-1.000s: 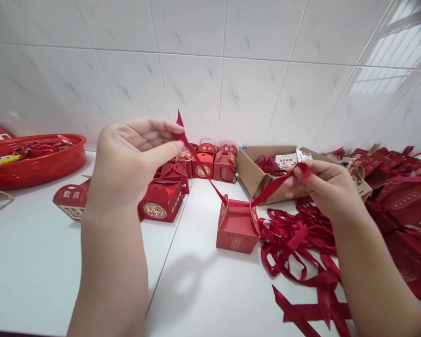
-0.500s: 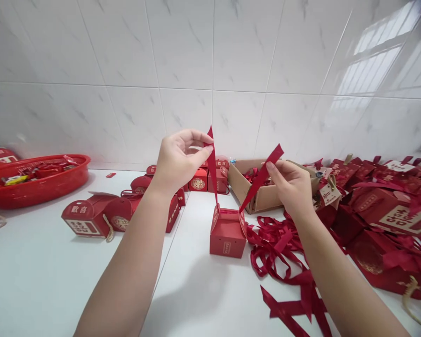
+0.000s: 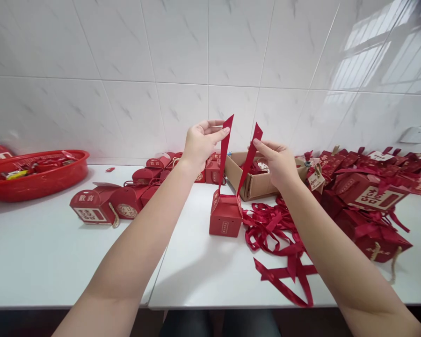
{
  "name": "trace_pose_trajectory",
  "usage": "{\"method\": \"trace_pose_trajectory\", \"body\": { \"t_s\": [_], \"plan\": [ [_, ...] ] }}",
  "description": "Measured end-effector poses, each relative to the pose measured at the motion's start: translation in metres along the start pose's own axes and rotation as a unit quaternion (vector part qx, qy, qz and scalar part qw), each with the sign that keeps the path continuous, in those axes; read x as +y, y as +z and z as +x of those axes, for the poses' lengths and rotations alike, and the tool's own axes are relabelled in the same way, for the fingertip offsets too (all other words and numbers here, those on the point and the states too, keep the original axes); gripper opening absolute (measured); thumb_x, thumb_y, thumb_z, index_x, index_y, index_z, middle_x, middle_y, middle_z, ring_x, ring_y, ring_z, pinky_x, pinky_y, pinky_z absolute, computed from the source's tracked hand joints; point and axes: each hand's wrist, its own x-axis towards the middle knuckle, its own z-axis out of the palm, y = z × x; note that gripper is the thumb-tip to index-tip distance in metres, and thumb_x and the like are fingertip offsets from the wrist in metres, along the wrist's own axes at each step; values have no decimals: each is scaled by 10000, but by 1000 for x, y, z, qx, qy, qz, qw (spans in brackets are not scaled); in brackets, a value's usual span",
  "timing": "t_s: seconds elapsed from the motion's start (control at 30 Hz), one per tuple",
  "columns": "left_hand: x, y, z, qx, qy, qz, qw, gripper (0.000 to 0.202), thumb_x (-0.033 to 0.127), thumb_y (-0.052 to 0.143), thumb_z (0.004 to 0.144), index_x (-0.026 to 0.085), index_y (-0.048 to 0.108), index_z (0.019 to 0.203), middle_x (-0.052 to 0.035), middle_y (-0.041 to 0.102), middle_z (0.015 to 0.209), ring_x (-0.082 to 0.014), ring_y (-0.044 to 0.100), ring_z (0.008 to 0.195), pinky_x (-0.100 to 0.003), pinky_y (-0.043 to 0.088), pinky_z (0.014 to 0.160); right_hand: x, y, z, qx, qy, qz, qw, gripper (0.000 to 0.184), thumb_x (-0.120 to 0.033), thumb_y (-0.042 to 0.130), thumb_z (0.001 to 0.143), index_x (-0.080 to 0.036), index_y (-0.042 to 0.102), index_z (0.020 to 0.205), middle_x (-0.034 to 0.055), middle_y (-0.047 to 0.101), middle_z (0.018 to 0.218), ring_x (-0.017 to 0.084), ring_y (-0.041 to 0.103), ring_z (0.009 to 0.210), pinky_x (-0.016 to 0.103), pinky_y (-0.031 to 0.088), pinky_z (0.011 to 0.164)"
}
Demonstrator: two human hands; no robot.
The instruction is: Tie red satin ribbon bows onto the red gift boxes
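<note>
A small red gift box (image 3: 225, 217) stands on the white counter (image 3: 56, 262) in front of me. A red ribbon (image 3: 224, 154) runs through its top, and both ends rise up from it. My left hand (image 3: 200, 142) pinches the left end between thumb and fingers. My right hand (image 3: 278, 161) pinches the right end of the ribbon near its tip. Both hands are held above and behind the box, close together, with the ribbon ends pulled taut and nearly upright.
A loose heap of red ribbons (image 3: 277, 234) lies right of the box. Behind it is an open cardboard carton (image 3: 256, 185). Several finished red boxes (image 3: 368, 206) fill the right side, several more (image 3: 105, 206) sit left. A red basket (image 3: 35, 175) stands far left by the tiled wall.
Both hands have come closer together and lifted the ribbon ends more upright. The view has pulled back, so the counter's front edge now shows.
</note>
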Motion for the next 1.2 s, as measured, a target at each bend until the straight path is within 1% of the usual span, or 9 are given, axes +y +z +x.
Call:
{"method": "trace_pose_trajectory", "body": {
  "t_s": [0.13,0.27,0.43,0.57,0.73,0.87,0.97,1.07,1.2],
  "plan": [
    [-5,-2,-4,11,2,-27,1000,141,174,756,668,186,672,781,-14,700,815,-98,627,722,-171,481,543,-3,0,-1,-2,15,1,1000,288,-455,759,657,-204,725,793,26,697,792,121,614,613,247,486,553],
    [-10,-6,-8,15,6,-44,999,169,211,770,662,183,664,790,-15,698,819,-92,627,713,-163,486,542,-6,0,-1,-8,34,-2,999,290,-459,768,642,-217,728,797,28,699,810,138,630,655,253,486,556],
    [-11,-8,-10,27,12,-58,998,183,196,776,651,180,647,780,-6,685,784,-85,617,683,-160,483,531,-6,1,-3,0,34,11,999,304,-460,790,605,-218,726,776,30,696,836,148,633,728,244,489,578],
    [-9,-9,-11,40,13,-65,997,170,161,772,654,175,638,758,4,670,746,-73,597,630,-165,475,513,-3,4,-5,-10,32,30,999,299,-462,780,622,-231,728,805,25,701,873,136,642,743,233,478,594],
    [-11,-9,-11,42,10,-61,997,182,178,776,661,180,624,760,13,663,751,-69,596,634,-163,474,523,-4,8,-6,-20,34,53,998,279,-446,786,620,-232,730,790,29,709,877,132,648,730,223,463,568],
    [-12,-10,-11,38,11,-62,997,194,191,782,658,183,616,758,15,663,747,-71,596,635,-169,479,530,-5,9,-6,-5,40,54,998,266,-434,771,642,-229,723,805,32,714,900,145,659,763,234,479,599],
    [-12,-12,-11,33,18,-63,997,189,189,779,664,188,610,747,17,667,734,-71,586,598,-184,479,519,-5,9,-6,-20,28,35,999,254,-446,734,688,-232,708,823,31,713,930,154,666,809,243,494,626],
    [-11,-12,-11,17,30,-60,998,185,197,777,671,193,615,759,11,680,756,-81,597,615,-194,482,520,-6,12,-7,-44,11,36,998,223,-434,716,722,-229,681,803,18,710,871,144,667,785,244,512,644],
    [-11,-7,-10,-18,37,-35,999,170,216,783,669,187,642,760,1,685,760,-87,607,647,-194,495,550,-14,22,-7,-66,19,50,996,158,-336,704,754,-194,635,759,0,670,708,114,637,640,237,517,601]
  ]
}}
